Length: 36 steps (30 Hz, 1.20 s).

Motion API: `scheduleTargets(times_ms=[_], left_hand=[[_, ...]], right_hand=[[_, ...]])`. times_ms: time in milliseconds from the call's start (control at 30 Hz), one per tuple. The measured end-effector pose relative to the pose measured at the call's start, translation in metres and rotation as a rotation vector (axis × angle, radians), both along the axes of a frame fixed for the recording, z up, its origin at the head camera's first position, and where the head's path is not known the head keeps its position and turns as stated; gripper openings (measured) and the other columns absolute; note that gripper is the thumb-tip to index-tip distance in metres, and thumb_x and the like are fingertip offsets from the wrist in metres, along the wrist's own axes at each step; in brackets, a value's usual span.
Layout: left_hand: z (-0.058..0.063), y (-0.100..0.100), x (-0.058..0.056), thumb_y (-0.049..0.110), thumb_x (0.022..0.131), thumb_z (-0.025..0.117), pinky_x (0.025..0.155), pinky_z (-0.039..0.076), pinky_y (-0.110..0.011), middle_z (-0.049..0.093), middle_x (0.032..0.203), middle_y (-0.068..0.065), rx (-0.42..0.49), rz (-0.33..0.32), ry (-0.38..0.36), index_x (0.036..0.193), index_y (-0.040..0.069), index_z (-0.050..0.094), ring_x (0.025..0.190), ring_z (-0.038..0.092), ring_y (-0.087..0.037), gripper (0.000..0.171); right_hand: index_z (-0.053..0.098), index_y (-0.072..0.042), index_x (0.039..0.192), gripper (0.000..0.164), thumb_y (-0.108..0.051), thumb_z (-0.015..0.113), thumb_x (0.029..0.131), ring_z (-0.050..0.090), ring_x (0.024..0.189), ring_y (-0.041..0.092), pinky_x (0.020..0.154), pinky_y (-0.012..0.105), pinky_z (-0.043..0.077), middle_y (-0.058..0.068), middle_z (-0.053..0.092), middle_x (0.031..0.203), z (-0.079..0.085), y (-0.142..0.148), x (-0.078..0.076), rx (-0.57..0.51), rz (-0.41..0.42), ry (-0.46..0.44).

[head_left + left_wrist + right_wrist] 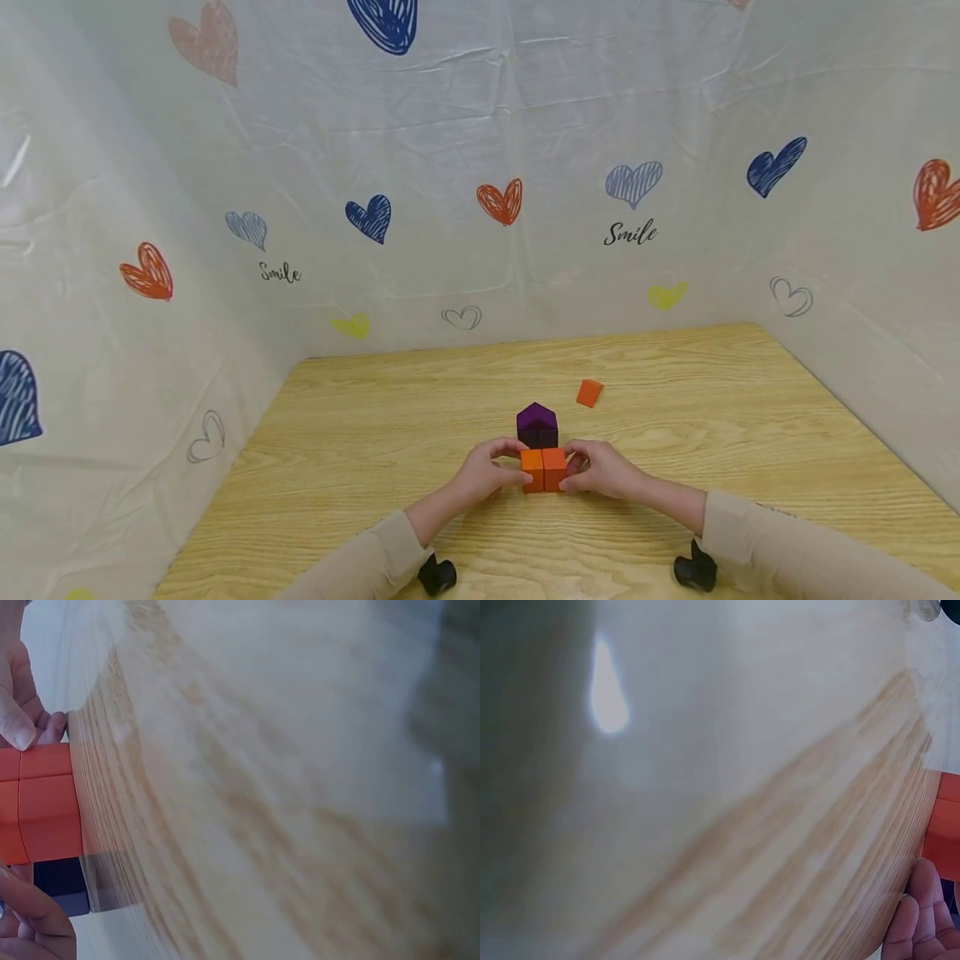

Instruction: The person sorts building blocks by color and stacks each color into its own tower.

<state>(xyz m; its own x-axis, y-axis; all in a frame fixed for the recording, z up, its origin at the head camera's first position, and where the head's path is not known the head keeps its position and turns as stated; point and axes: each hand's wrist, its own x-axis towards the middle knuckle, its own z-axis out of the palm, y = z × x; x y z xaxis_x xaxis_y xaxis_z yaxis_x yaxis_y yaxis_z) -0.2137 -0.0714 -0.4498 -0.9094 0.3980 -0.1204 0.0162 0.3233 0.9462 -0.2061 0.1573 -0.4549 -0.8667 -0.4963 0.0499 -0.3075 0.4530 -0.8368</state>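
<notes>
Two orange blocks (543, 472) stand side by side on the table. My left hand (491, 468) grips the left one, thumb at its front and fingers toward the back. At the other end my right hand (606, 469) holds the right block between thumb and fingers. Close behind them is a purple block group (536, 423), peaked like a roof over two dark squarish faces. In the left wrist view the orange blocks (46, 806) sit between both hands, a dark block (61, 879) showing beyond. Fingers (924, 900) of the right hand appear beside an orange block (945, 829) in the right wrist view.
A loose small orange block (589, 392) lies farther back, right of the purple group. The wood-grain table (390, 408) meets a heart-printed sheet (420, 275) at the back and sides. Two black objects (438, 575) are near the sleeves at the front.
</notes>
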Motion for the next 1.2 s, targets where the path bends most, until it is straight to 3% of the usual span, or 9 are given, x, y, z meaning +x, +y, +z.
scheduleTargets(times_ms=[433, 667, 767, 967, 1133, 1200], left_hand=[[0.000, -0.001, -0.001, 0.013, 0.076, 0.074, 0.050, 0.037, -0.024, 0.061, 0.101, -0.004, -0.001, -0.003, -0.001, 0.105, 0.010, 0.063, 0.050, 0.038, -0.012, 0.031], [-0.001, 0.001, 0.001, 0.009, 0.076, 0.074, 0.052, 0.040, -0.025, 0.062, 0.102, -0.006, -0.013, -0.008, 0.016, 0.108, 0.007, 0.061, 0.053, 0.042, -0.012, 0.035], [-0.002, 0.000, 0.002, 0.008, 0.076, 0.073, 0.053, 0.040, -0.026, 0.062, 0.105, -0.008, -0.009, -0.005, 0.018, 0.112, 0.006, 0.059, 0.056, 0.044, -0.013, 0.038], [-0.002, -0.003, 0.002, 0.008, 0.078, 0.072, 0.053, 0.040, -0.027, 0.061, 0.108, -0.010, -0.008, -0.007, 0.017, 0.116, 0.005, 0.057, 0.056, 0.043, -0.013, 0.041], [-0.003, -0.004, 0.002, 0.005, 0.078, 0.071, 0.053, 0.040, -0.027, 0.061, 0.108, -0.012, -0.004, -0.016, 0.035, 0.116, 0.002, 0.057, 0.055, 0.041, -0.013, 0.040], [-0.003, -0.003, 0.003, 0.003, 0.078, 0.070, 0.053, 0.040, -0.027, 0.061, 0.108, -0.014, -0.002, -0.020, 0.045, 0.115, 0.001, 0.057, 0.054, 0.041, -0.013, 0.040]], right_hand=[[0.059, 0.001, 0.099, 0.033, -0.014, 0.075, 0.075, 0.053, 0.068, 0.006, 0.059, 0.020, 0.046, 0.003, 0.062, 0.079, -0.001, 0.000, -0.001, -0.001, 0.004, 0.002], [0.053, 0.006, 0.113, 0.050, -0.006, 0.076, 0.071, 0.055, 0.069, 0.012, 0.060, 0.022, 0.046, 0.005, 0.059, 0.085, 0.005, 0.005, -0.008, 0.040, 0.015, -0.061], [0.053, 0.006, 0.112, 0.045, -0.001, 0.072, 0.071, 0.054, 0.063, 0.012, 0.057, 0.023, 0.046, 0.005, 0.058, 0.084, 0.014, 0.012, -0.016, 0.095, 0.014, -0.046], [0.059, 0.009, 0.104, 0.031, -0.001, 0.068, 0.076, 0.053, 0.065, 0.012, 0.058, 0.025, 0.046, 0.004, 0.059, 0.077, 0.032, 0.032, -0.043, 0.202, -0.053, 0.120], [0.056, 0.012, 0.111, 0.039, -0.002, 0.068, 0.078, 0.056, 0.076, 0.023, 0.065, 0.030, 0.047, 0.019, 0.061, 0.091, 0.032, 0.047, -0.069, 0.170, -0.129, 0.209], [0.053, 0.013, 0.116, 0.043, -0.002, 0.068, 0.078, 0.056, 0.082, 0.029, 0.070, 0.036, 0.048, 0.024, 0.059, 0.101, 0.029, 0.052, -0.079, 0.169, -0.124, 0.241]])
